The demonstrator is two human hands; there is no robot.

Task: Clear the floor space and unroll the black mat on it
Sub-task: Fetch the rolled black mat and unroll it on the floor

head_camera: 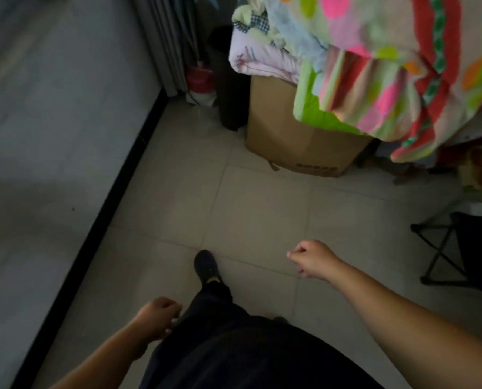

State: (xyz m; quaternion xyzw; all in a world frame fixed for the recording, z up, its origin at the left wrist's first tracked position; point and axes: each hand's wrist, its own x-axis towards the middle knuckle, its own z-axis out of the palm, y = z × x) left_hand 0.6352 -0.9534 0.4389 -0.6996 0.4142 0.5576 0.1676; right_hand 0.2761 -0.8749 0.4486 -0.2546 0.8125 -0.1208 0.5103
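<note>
I am looking down at both bare arms reaching out over the tiled floor. The right hand is hanging at about 4 o'clock from the middle of the view, its forearm running in from the lower right, and its fingers are curling into a loose fist around nothing. The left hand is sitting at 7 o'clock, close against the dark trousers, its fingers likewise folding in and gripping nothing. One black shoe is stepping forward at 6 o'clock, between the two hands.

The floor is showing pale square tiles with thin grout lines. A black skirting strip is running diagonally from 12 o'clock down to 8 o'clock, with a grey wall filling the left side. At 1 o'clock a cardboard box is standing on the tiles, and bright patterned bedding is draping over its top and hanging down at 2 o'clock. Just left of the box, at 12 o'clock, a tall dark roll is standing upright in the corner; I am taking it for the black mat, though blur is keeping me from being sure. Grey curtain folds are hanging beside it. At 3 o'clock a black folding frame is resting on the floor.
</note>
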